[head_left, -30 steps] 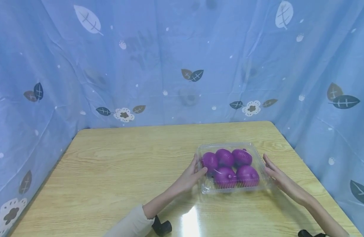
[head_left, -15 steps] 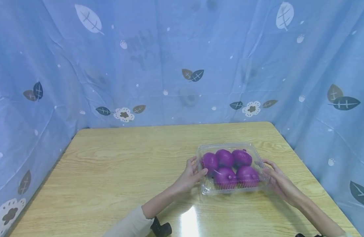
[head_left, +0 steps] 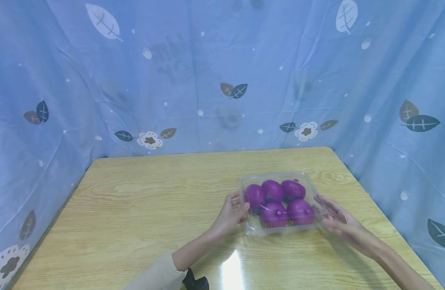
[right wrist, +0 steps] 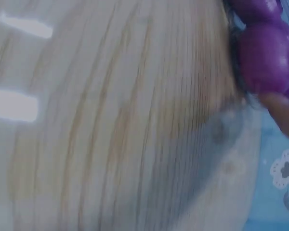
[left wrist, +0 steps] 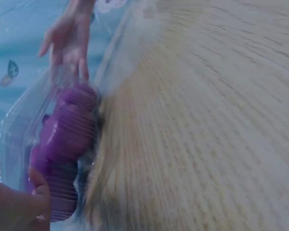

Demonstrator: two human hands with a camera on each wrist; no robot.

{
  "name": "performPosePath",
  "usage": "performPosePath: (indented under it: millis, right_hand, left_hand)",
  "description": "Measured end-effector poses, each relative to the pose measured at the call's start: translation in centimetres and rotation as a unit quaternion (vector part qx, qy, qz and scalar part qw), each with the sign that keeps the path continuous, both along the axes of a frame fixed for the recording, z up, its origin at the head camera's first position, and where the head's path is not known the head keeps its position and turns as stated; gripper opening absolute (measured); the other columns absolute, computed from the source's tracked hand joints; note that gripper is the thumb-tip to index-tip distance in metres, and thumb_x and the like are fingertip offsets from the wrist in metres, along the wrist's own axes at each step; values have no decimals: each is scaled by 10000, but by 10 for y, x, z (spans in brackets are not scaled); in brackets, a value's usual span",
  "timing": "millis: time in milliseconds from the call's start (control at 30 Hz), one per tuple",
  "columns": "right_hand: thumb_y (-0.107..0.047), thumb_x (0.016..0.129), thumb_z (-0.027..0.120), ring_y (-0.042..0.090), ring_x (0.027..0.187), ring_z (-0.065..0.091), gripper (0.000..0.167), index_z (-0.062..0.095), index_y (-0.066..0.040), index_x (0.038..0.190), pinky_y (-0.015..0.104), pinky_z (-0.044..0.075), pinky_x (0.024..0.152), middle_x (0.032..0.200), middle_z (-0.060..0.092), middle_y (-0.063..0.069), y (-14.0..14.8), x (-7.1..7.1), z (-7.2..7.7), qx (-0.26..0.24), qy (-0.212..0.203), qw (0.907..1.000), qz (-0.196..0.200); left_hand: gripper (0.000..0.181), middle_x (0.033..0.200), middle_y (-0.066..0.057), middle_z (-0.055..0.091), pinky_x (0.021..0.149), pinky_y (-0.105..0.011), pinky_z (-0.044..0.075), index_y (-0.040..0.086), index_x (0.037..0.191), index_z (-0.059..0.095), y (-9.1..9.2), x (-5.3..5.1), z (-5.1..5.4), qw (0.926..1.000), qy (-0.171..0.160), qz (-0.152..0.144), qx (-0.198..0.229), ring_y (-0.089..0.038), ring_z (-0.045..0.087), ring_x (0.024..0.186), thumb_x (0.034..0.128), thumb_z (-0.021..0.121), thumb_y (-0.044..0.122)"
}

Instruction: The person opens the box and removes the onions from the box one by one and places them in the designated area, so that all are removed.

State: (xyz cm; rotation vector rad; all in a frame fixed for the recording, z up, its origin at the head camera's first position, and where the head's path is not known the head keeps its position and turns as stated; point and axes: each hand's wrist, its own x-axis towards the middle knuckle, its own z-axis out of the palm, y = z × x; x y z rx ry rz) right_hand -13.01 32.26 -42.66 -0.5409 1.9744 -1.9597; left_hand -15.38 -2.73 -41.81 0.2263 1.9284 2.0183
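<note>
A clear plastic clamshell box [head_left: 255, 229] stands at the right of the table, its lid over the contents. Inside lie several round purple fruits [head_left: 274, 212] with small nubs; their exact kind cannot be told. My left hand [head_left: 227, 215] holds the box's left side, thumb over the edge and fingers curled against the wall. At the opposite end my right hand [head_left: 347, 229] touches the right side with fairly straight fingers, its thumb apart from them. In the left wrist view the right hand [left wrist: 71, 43] reaches to the far end of the box.
The wooden table [head_left: 135, 209] extends widely to the left of the box. A blue patterned curtain [head_left: 197, 72] closes off the back and both sides. A black device [head_left: 195, 280] sits at the left wrist.
The right hand has come in from beside the box to its right side, its thumb now lower and apart. The left hand keeps its hold; the box sits nearly the same.
</note>
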Motion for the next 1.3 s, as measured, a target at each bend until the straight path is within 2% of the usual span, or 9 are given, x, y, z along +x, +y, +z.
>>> performPosePath:
  millis: [100,233,333,533,667,767,967,1200,1300]
  right_hand:
    - [31,953,495,-153,1251,316,761,14,-68,1534,156,409,951,1599,85,39,-3,3,2,594,347,9976,-74]
    - [39,912,571,-137,1239,349,810,43,-21,1523,171,442,936,1545,39,272,-7,4,2,988,581,9926,-397]
    - [49,879,615,-144,1215,370,839,65,16,1511,176,460,918,1506,60,334,-7,6,0,1116,582,9903,-589]
    - [30,834,681,-162,1165,374,832,151,69,1474,161,485,872,1461,153,387,-6,8,-3,1335,602,9846,-955]
    - [85,864,616,-129,1204,399,706,160,85,1402,183,494,884,1471,383,92,-5,9,-5,892,791,9907,-656]
    - [80,923,535,-96,1243,394,623,146,56,1409,166,466,913,1422,419,-141,-4,9,-5,727,882,9925,-427]
    - [24,972,483,-84,1252,393,548,176,54,1424,125,412,926,1499,377,30,-5,12,-3,1015,848,9896,-564]
    - [67,909,557,-169,1219,353,613,219,43,1420,92,371,921,1392,432,-187,-7,13,-9,741,533,9936,-670]
    - [89,879,580,-164,1205,373,657,224,41,1429,114,403,930,1363,427,-197,-7,14,-11,575,403,9949,-719]
  left_hand:
    - [741,1460,-248,234,991,-503,445,7,1511,87,-1,4,1,9996,69,-182,-198,-375,447,1205,921,529,87]
    - [980,1489,-234,163,965,-508,463,69,1533,-18,-4,5,1,9971,103,-557,-507,-398,361,1267,774,590,-50]
    - [1084,1499,-215,178,939,-469,493,101,1536,-50,-5,5,1,9949,109,-725,-687,-385,393,1246,748,677,-58]
    - [1221,1473,-170,289,869,-390,534,109,1541,-25,-8,5,2,9903,335,-743,-1121,-294,514,1112,682,840,43]
    - [1193,1457,-170,307,836,-365,547,109,1543,-1,-9,2,4,9908,279,-740,-1101,-284,520,1087,691,831,33]
    - [1173,1460,-181,302,839,-372,547,110,1544,5,-10,-2,6,9911,194,-807,-1040,-292,516,1107,705,821,38]
    - [1144,1467,-211,280,880,-406,525,134,1543,32,-12,-7,7,9942,-59,-812,-700,-290,533,1095,708,801,-7]
    - [1176,1458,-220,271,784,-385,564,185,1525,52,-12,-6,3,9960,-216,-733,-470,-268,580,974,653,777,-125]
    - [1177,1458,-221,264,774,-379,568,192,1523,52,-12,-6,2,9961,-271,-728,-414,-265,594,957,651,769,-141]
